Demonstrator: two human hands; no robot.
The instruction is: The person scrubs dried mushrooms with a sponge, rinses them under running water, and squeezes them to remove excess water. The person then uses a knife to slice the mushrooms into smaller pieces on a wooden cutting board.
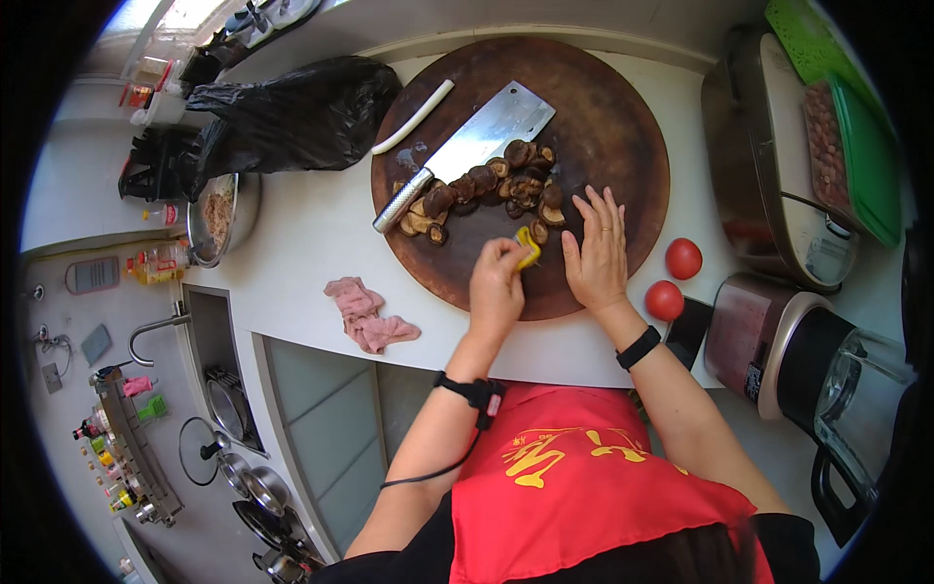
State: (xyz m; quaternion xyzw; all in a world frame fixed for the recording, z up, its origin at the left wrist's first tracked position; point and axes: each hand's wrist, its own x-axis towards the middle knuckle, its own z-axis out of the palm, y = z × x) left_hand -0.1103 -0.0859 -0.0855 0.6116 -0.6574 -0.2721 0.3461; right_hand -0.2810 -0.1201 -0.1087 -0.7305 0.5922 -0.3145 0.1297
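Note:
My left hand (498, 281) grips a small yellow object (528, 252) over the near part of a round wooden chopping board (613, 109); its exact kind is unclear. My right hand (598, 252) rests flat on the board with its fingers extended, holding nothing. Just beyond both hands, brown shiitake mushrooms (524, 188) lie in a loose band, caps and pale undersides showing. A metal cleaver (503, 120) lies flat behind them, its handle towards the left edge and some mushrooms against it. Farther left, a white scallion stalk (414, 117) lies at the board's rim.
Two tomatoes (684, 258) sit right of the board, near a blender (810, 365) and a rice cooker (773, 160). Left are a pink cloth (365, 317), a black plastic bag (299, 109), a metal bowl (246, 212) of minced food and a sink (211, 321).

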